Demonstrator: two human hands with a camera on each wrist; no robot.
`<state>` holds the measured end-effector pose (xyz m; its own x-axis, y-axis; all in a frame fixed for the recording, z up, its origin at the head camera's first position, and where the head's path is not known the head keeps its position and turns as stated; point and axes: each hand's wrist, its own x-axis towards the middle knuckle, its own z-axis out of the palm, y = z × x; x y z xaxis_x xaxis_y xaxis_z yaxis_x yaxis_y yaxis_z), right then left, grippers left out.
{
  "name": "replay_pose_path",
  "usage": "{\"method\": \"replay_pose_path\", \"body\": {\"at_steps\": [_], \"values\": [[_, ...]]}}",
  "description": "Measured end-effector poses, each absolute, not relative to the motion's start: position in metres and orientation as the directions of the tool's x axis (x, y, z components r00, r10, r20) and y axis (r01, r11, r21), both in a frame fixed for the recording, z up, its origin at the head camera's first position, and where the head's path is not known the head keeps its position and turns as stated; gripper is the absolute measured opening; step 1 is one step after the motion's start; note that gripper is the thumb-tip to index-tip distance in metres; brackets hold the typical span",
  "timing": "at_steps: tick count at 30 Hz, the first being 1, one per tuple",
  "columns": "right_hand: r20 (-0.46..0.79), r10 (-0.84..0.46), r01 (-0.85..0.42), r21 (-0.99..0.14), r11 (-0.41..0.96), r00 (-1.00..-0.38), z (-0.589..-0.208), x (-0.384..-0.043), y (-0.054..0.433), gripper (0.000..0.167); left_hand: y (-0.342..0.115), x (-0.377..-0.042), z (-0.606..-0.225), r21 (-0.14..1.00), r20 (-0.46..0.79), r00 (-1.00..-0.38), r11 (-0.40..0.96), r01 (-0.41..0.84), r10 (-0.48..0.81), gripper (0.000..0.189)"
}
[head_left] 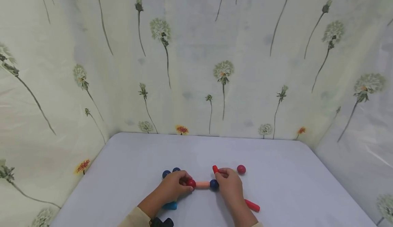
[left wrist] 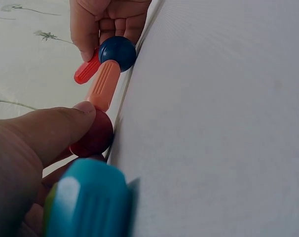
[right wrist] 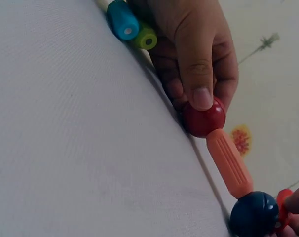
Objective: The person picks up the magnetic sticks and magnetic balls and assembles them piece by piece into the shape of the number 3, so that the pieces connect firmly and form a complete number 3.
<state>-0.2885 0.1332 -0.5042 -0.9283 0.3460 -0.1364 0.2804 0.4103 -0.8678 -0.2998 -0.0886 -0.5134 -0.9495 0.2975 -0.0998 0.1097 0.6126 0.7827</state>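
A short chain lies on the white table (head_left: 276, 186): a red ball (head_left: 191, 183), an orange rod (head_left: 202, 185) and a dark blue ball (head_left: 214, 184), joined in a line. My left hand (head_left: 185, 181) pinches the red ball (right wrist: 205, 117), thumb on top (left wrist: 65, 123). My right hand (head_left: 219, 177) grips the blue ball (left wrist: 117, 53) and also holds a red rod (head_left: 215, 169) that sticks up beside it (left wrist: 87, 71). A cyan rod (right wrist: 122, 19) and a green rod (right wrist: 145, 37) sit under my left palm; whether it holds them I cannot tell.
Two loose blue balls (head_left: 166, 173) lie just beyond my left hand. Past my right hand rests a loose red ball (head_left: 241, 169). Another red rod (head_left: 252, 205) lies by my right wrist. Flowered cloth (head_left: 196, 66) walls the table on three sides.
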Motion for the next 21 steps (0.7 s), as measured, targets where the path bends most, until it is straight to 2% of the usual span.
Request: {"method": "replay_pose_path", "body": {"at_steps": [13, 21], "values": [[-0.121, 0.339, 0.252, -0.891, 0.377, -0.933, -0.516, -0.292, 0.123, 0.032, -0.090, -0.300, -0.512, 0.767, -0.112, -0.949, 0.634, 0.105, 0.293, 0.024], [-0.069, 0.326, 0.215, -0.874, 0.435, -0.943, -0.521, -0.293, 0.123, 0.032, -0.090, -0.301, -0.513, 0.765, -0.108, -0.951, 0.635, 0.108, 0.291, 0.024]]}}
